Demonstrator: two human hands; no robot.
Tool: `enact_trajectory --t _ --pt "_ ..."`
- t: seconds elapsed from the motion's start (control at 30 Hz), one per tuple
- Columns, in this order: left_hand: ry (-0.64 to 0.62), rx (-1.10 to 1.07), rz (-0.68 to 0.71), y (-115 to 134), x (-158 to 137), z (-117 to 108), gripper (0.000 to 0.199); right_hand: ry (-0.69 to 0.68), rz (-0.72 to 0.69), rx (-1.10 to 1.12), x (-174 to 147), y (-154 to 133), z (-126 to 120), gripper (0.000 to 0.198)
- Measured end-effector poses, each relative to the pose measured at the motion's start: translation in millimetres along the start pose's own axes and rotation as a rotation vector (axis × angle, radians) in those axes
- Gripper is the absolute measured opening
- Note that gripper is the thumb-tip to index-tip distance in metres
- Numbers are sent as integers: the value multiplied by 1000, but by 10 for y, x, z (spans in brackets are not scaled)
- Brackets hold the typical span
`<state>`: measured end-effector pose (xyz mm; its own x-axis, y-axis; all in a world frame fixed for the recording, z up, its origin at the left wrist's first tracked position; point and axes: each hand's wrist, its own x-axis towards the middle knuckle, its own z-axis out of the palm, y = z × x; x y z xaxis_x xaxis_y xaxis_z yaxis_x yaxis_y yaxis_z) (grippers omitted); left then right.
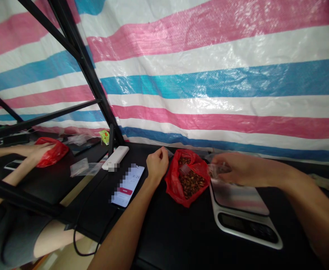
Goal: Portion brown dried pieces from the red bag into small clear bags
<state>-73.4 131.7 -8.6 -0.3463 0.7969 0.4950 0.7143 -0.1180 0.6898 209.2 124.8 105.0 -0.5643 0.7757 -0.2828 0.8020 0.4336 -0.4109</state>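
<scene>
A red plastic bag (pixel 172 178) stands open on the black table, with many small brown pieces (pixel 192 183), like nuts or dried seeds, inside. A small clear piece (pixel 185 169) lies on top of them. Just left of the bag is my left hand (pixel 157 165), its fingers curled closed; what they hold, if anything, is hidden. My right hand (pixel 233 168) is closed on a small clear plastic bag (pixel 217 170) above the back of a kitchen scale (pixel 246 213). The contents of that clear bag are blurred. The scale has a shiny metal plate and a dark display.
A phone (pixel 129 183) showing a timer and a white power strip (pixel 116 157) lie left of my left hand. Clear bags (pixel 82 167) lie beyond the black metal frame (pixel 93 86). Another person's hands (pixel 38 152) touch a red bag (pixel 53 152). Behind hangs a striped sheet (pixel 209 84).
</scene>
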Motion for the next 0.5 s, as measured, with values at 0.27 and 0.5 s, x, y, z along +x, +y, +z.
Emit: enact_trajectory --t 0.27,0.5 --pt "10 -18 -10 0 12 -8 55 138 -210 -113 257 -201 300 19" --pt "18 -38 -17 -17 10 -1 56 173 -252 -83 353 -145 327 23"
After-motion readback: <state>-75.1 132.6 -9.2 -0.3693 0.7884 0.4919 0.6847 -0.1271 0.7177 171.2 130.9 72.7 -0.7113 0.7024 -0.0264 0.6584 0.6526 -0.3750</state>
